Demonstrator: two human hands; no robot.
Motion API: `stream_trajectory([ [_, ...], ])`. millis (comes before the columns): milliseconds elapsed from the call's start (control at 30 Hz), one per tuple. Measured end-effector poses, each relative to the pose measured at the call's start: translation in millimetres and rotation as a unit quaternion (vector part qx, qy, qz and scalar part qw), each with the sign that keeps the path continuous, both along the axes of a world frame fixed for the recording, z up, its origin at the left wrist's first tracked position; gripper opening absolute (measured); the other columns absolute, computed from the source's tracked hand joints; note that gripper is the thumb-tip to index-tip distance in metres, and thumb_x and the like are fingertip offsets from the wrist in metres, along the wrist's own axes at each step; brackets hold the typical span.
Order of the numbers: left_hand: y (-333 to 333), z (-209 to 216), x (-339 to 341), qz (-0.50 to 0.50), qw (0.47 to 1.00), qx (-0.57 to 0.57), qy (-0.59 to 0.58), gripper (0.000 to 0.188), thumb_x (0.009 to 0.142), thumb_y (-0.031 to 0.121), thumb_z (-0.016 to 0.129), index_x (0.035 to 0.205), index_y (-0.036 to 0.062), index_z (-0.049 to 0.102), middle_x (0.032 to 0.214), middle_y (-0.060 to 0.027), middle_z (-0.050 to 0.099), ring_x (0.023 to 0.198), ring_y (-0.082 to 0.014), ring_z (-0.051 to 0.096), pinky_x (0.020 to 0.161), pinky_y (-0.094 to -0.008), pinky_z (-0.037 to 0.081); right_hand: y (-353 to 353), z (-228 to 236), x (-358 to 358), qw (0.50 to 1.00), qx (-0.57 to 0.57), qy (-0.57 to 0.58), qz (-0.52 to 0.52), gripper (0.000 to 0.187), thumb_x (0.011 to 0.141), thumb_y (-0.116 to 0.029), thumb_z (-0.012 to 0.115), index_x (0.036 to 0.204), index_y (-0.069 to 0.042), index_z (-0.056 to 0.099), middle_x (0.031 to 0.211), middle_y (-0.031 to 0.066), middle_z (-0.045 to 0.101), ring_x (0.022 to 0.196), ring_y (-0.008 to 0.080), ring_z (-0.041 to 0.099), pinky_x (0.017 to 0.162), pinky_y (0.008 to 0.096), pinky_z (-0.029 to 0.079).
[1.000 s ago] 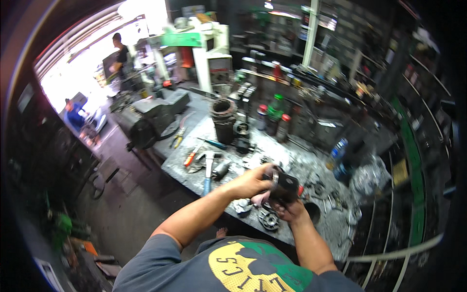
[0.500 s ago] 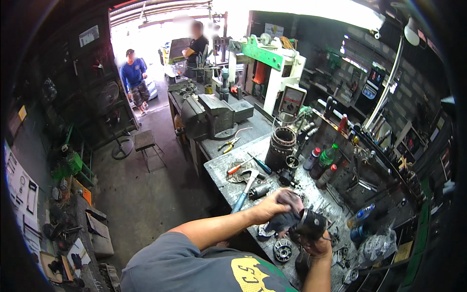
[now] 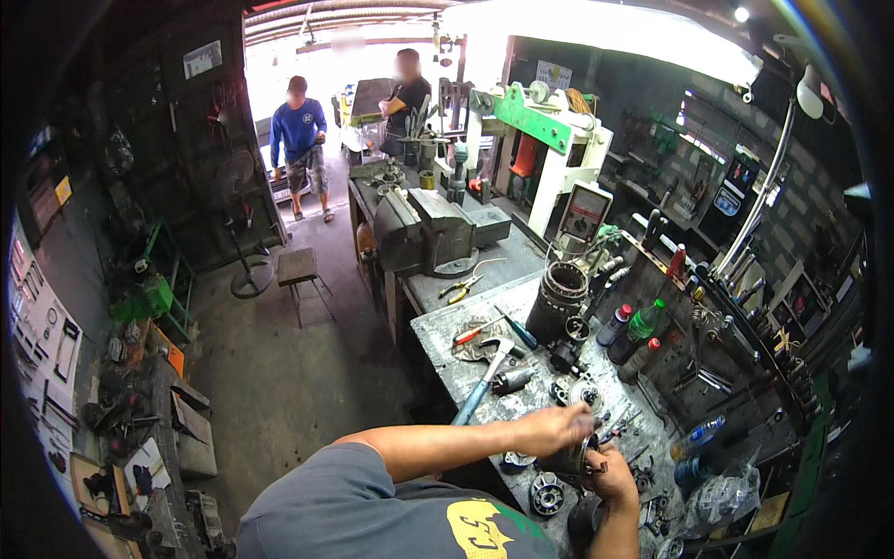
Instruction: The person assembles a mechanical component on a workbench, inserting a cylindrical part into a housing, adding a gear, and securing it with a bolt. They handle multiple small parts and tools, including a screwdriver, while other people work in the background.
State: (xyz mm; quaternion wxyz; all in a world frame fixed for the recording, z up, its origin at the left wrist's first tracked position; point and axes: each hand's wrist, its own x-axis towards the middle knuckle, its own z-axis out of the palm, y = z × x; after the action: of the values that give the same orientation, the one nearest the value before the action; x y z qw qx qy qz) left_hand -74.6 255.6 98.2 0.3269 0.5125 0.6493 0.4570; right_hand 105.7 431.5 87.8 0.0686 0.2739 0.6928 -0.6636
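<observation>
In front of me, over the near part of the bench, my right hand grips a dark cylindrical metal housing, which is partly hidden by my forearm and fingers. My left hand is closed just above the housing's end, slightly smeared by motion. A scrap of greyish rag shows at its fingers, and most of the rag is hidden. Below the housing lies a round metal end cover with openings in it. Several small metal parts are scattered by my right hand.
A claw hammer, a red screwdriver and pliers lie on the metal-topped bench. Beyond stand a large dark cylinder, bottles and a vise. Two people are near the doorway; a stool stands on the floor.
My left hand has moved down and right against the housing, with less rag showing. The housing has turned and dropped lower. The person in blue has walked nearer; the view has shifted.
</observation>
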Motion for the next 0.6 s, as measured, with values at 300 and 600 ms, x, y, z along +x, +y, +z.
stream_trajectory([
  [300, 0.2, -13.5, -13.7, -0.104, 0.993, -0.004, 0.052, 0.079, 0.109, 0.066, 0.053, 0.151, -0.0006, 0.057, 0.15, -0.0248, 0.06, 0.141, -0.0392, 0.06, 0.118, -0.0454, 0.047, -18.4, 17.2, 5.5, 0.991, -0.093, 0.084, -0.04, 0.021, 0.099, -0.015, 0.072, 0.113, 0.0, 0.075, 0.102, 0.006, 0.078, 0.084, 0.0168, 0.073, 0.069, 0.0325, 0.06],
  [600, -34.9, -2.2, 29.2, 0.011, 0.986, 0.041, 0.159, 0.105, 0.069, 0.037, 0.099, 0.156, 0.0073, 0.048, 0.134, -0.0215, 0.068, 0.127, -0.0408, 0.068, 0.108, -0.0492, 0.055, -0.8, 5.0, 4.3, 0.999, -0.035, -0.036, -0.004, 0.035, 0.094, -0.031, 0.072, 0.106, 0.002, 0.075, 0.081, 0.004, 0.073, 0.057, 0.0146, 0.063, 0.05, 0.0288, 0.048],
])
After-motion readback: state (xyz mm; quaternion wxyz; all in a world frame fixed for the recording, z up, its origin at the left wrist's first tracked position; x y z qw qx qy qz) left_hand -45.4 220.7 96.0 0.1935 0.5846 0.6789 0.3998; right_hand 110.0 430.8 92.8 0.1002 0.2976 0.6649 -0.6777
